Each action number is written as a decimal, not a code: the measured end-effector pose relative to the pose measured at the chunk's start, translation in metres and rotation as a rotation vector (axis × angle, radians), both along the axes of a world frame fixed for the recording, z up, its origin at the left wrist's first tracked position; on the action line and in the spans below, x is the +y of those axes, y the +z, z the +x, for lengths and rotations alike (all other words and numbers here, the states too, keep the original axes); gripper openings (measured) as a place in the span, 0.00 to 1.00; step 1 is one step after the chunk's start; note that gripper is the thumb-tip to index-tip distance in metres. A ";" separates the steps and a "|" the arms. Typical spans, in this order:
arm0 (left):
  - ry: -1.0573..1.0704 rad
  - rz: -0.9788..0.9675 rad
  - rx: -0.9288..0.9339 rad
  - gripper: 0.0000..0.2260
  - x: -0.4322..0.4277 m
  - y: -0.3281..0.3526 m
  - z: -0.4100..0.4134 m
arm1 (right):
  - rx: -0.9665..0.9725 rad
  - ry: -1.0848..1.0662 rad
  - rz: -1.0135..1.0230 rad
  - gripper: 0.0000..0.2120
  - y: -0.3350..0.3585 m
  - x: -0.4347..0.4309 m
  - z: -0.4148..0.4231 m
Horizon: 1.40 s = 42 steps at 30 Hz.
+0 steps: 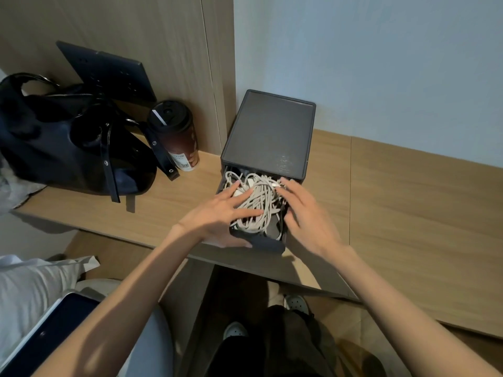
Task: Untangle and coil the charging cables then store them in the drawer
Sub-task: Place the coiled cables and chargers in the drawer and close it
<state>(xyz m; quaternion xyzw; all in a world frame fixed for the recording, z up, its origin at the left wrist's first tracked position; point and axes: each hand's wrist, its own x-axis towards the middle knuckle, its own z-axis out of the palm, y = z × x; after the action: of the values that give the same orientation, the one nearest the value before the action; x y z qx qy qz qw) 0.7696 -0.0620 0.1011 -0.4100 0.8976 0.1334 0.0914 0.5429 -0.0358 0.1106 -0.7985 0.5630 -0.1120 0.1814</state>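
Resting on the tangled charging cables [255, 202], the straight, released fingers [245, 212] of the left hand [217, 213] press the heap's nine o'clock side; those of the right hand [307, 213] spread loose, grasping nothing, at three o'clock. The cables sit in the open drawer [266, 244] on the worktop [394, 208]. Best to scoop beneath the heap from both sides, lifting slowly.

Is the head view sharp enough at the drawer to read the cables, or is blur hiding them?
Head view: cables in the open drawer read clearly; the right hand is slightly motion-blurred; wide-angle distortion slants the wall panel seams; light is soft, without glare.
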 end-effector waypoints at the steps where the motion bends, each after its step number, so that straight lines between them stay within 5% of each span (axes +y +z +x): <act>1: -0.007 -0.036 0.006 0.35 -0.004 0.002 -0.002 | -0.019 -0.047 -0.049 0.24 0.001 -0.005 0.000; 5: -0.041 -0.143 0.043 0.36 -0.005 -0.001 -0.001 | -0.062 -0.108 0.014 0.24 -0.001 -0.028 -0.004; 11: 0.034 -0.178 0.123 0.41 0.000 -0.016 0.004 | 0.150 0.162 0.043 0.27 -0.006 -0.021 -0.007; 15: 0.273 -0.124 0.216 0.44 0.017 -0.017 0.006 | 0.270 0.197 0.062 0.27 -0.015 -0.013 0.006; 23: 0.135 -0.056 0.123 0.30 0.017 -0.018 0.005 | 0.360 0.180 0.053 0.32 -0.017 -0.027 0.012; 38: -0.122 -0.018 0.003 0.32 -0.013 -0.003 0.006 | 0.203 0.211 0.142 0.26 -0.009 -0.028 -0.005; 42: -0.111 -0.046 -0.008 0.34 -0.015 -0.005 0.007 | 0.075 0.159 0.297 0.35 -0.013 -0.018 -0.006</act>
<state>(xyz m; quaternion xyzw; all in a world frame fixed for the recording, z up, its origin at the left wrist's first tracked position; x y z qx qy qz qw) 0.7762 -0.0768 0.0964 -0.3622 0.9214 0.1060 0.0926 0.5373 -0.0537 0.0973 -0.8087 0.5147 0.0171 0.2843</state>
